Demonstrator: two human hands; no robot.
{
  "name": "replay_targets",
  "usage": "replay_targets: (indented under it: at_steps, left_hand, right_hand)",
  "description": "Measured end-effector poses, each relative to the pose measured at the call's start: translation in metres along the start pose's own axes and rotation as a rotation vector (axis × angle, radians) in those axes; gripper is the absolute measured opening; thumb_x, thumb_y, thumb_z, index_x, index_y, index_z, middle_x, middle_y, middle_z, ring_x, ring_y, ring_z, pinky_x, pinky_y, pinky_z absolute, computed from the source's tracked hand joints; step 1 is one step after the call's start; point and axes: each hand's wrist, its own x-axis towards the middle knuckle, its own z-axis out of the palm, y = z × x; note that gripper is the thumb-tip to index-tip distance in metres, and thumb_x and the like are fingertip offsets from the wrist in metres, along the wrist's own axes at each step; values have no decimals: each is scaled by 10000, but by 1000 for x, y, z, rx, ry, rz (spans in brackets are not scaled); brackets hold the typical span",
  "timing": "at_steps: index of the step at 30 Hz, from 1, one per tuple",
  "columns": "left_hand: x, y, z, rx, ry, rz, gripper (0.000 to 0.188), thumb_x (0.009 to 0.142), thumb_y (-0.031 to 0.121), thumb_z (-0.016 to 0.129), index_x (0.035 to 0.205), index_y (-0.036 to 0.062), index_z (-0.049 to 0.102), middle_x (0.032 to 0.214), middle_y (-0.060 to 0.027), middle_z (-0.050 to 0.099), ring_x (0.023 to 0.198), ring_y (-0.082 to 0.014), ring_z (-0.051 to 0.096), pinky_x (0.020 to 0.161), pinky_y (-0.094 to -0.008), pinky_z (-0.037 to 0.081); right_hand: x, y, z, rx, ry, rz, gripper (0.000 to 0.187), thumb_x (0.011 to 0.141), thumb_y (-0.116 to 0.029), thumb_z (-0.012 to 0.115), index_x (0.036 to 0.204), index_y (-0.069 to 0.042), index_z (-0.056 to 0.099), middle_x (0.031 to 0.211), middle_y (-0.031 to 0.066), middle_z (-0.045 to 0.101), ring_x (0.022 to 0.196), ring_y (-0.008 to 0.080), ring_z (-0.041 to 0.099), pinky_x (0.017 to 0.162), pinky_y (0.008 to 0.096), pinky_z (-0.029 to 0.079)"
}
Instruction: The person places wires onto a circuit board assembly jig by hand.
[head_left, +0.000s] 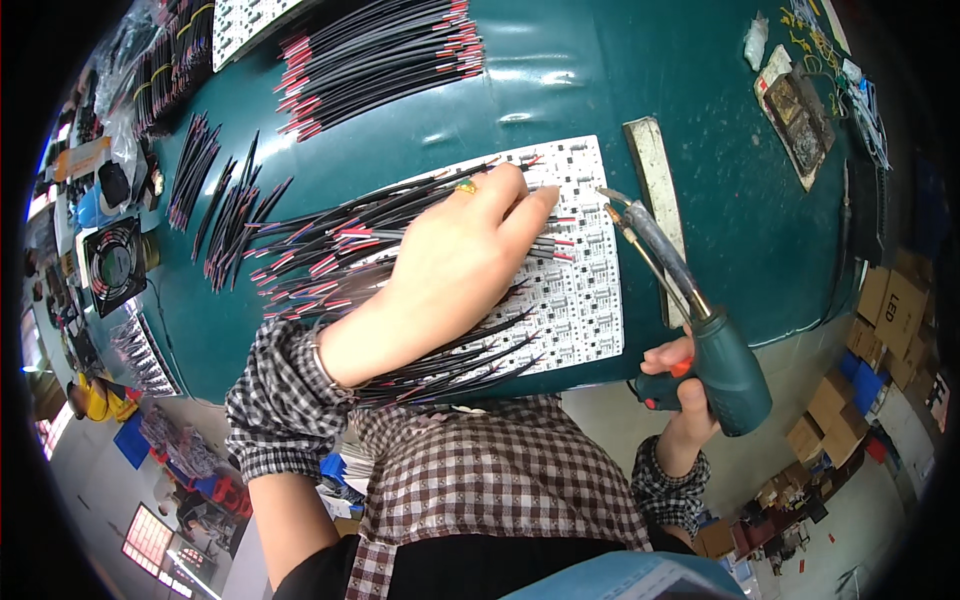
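Note:
A white circuit board panel (585, 290) lies on the green bench, with rows of small parts on it. Many black cables (320, 230) with red and white stripped ends lie across its left part. My left hand (465, 245) is over the panel and these cables, fingers bent and drawn together. The fingertips point down at the board; what they pinch is hidden. In my right hand (690, 385) is a green soldering gun (735, 375) with a red trigger. Its metal tip and thin feed tube reach up-left to the panel's right edge, apart from my left fingers.
A pale worn bar (657, 200) lies right of the panel. A dirty soldering tray (800, 120) sits at the far right. A large cable bundle (380, 65) lies at the back, and smaller cable piles (235, 215) lie left. A black fan (113, 263) stands at the left edge.

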Motion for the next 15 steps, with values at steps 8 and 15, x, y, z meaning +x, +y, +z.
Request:
replay_targets:
  at_steps: [8,15]
  left_hand:
    - [-5,11,15,247,60,65,480,786,108,595,1247,-28,596,941,-83,528,746,-176,598,573,-271,520]
    - [2,12,8,70,-14,1,409,733,89,663,1124,-1,582,929,-95,525,740,-213,613,576,-319,520]
  right_hand:
    - [0,2,-3,6,45,12,687,934,-377,649,1277,195,484,922,180,663,759,258,685,652,342,605]
    - [1,2,-4,11,15,17,679,935,-367,651,1293,185,481,927,177,660,774,264,686,646,350,607]
